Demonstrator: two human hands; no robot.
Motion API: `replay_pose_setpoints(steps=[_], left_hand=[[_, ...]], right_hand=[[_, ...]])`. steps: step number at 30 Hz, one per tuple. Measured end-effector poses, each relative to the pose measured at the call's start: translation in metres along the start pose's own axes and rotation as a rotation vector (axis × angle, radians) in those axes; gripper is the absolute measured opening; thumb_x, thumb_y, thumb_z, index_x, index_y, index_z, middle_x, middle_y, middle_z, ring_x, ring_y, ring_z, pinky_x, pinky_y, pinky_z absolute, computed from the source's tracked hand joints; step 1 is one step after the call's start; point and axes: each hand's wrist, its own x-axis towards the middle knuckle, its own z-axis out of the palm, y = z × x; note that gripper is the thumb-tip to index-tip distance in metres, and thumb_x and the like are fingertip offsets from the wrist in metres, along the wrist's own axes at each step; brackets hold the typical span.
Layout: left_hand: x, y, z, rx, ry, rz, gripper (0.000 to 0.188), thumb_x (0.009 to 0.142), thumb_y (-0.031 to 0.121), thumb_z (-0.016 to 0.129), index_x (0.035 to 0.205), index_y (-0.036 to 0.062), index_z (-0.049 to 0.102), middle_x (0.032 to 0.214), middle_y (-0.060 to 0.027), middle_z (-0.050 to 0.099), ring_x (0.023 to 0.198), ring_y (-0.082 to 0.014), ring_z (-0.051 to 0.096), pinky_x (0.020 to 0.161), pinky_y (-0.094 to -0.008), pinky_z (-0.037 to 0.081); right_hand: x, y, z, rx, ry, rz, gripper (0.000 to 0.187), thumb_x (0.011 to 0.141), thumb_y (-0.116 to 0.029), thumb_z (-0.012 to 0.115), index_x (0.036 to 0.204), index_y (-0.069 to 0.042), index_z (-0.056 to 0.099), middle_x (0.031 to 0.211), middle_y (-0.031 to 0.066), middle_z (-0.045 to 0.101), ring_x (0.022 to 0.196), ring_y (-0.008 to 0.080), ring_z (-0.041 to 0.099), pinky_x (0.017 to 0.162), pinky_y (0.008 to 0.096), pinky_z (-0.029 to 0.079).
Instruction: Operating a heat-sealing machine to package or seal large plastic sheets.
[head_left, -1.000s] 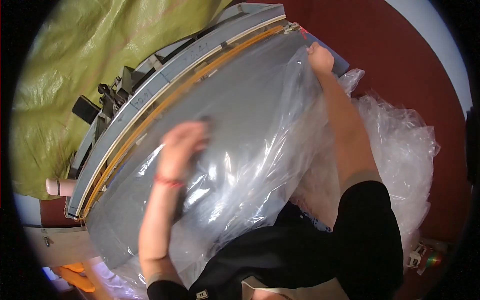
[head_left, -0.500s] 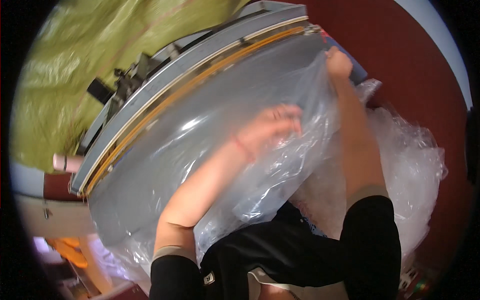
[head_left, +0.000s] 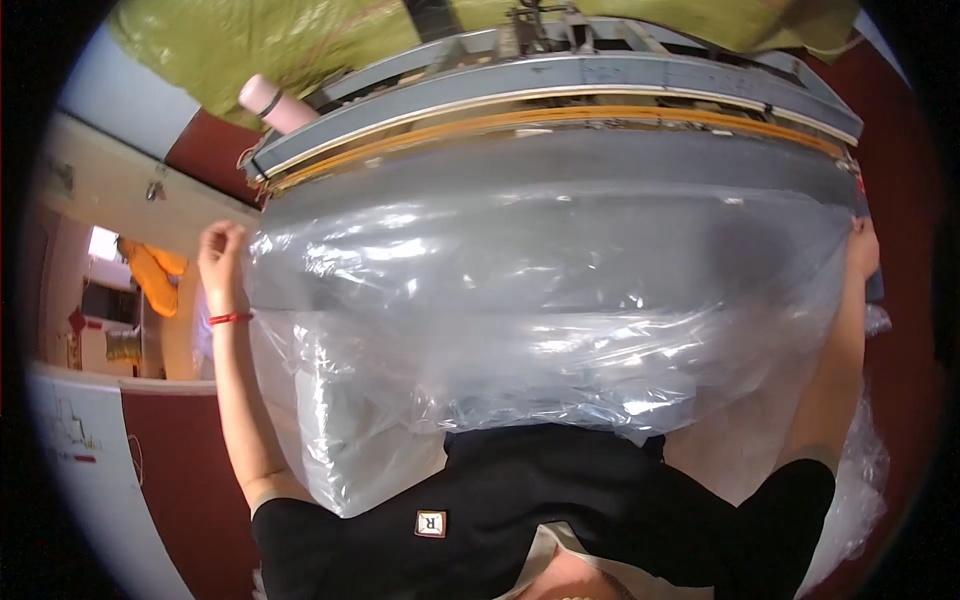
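Observation:
A wide sheet of clear plastic film [head_left: 470, 345] is spread between my hands, over a grey worktop [head_left: 480, 165]. At its left edge my left hand [head_left: 222, 262], with a red band at the wrist, is closed, the fingers curled and pinching the film. My right hand [head_left: 862, 250] grips the film's right edge, pulling it out into a taut point. Creases and shiny highlights run across the film's near half, which hangs toward my body. Just beyond lies a long machine bar [head_left: 580, 72] with an orange strip [head_left: 560, 115] along its near side.
A pink bottle [head_left: 278, 106] lies at the machine's left end. Yellow-green sheeting [head_left: 270, 40] covers the area behind. More crumpled clear film [head_left: 862, 470] hangs at the right. At the left, an opening shows orange items [head_left: 155, 275] beyond a pale wall.
My left hand has moved from over the middle of the film out to its left edge and closed there. The film is now spread wide; the view has turned toward the machine's middle.

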Motion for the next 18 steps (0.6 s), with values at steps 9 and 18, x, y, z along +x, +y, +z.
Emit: replay_pose_setpoints(steps=[9, 18], left_hand=[[-0.025, -0.095, 0.102, 0.753, -0.318, 0.512, 0.054, 0.079, 0.017, 0.054, 0.126, 0.0009, 0.034, 0.137, -0.0137, 0.024, 0.130, -0.0279, 0.014, 0.103, -0.0379, 0.019], [-0.017, -0.110, 0.084, 0.970, -0.095, 0.581, 0.051, 0.079, 0.025, 0.057, 0.120, 0.0004, 0.041, 0.128, -0.0140, 0.039, 0.119, -0.0335, 0.033, 0.095, -0.0400, 0.030]], right_hand=[[0.013, 0.022, 0.007, -0.005, 0.000, -0.025, 0.031, 0.084, -0.041, 0.041, 0.096, -0.015, 0.053, 0.093, 0.0135, 0.058, 0.085, 0.0362, 0.054, 0.066, 0.0452, 0.042], [0.012, 0.023, 0.003, -0.072, -0.034, 0.016, 0.030, 0.086, -0.039, 0.040, 0.097, -0.015, 0.053, 0.094, 0.0131, 0.058, 0.085, 0.0359, 0.054, 0.067, 0.0439, 0.042]])
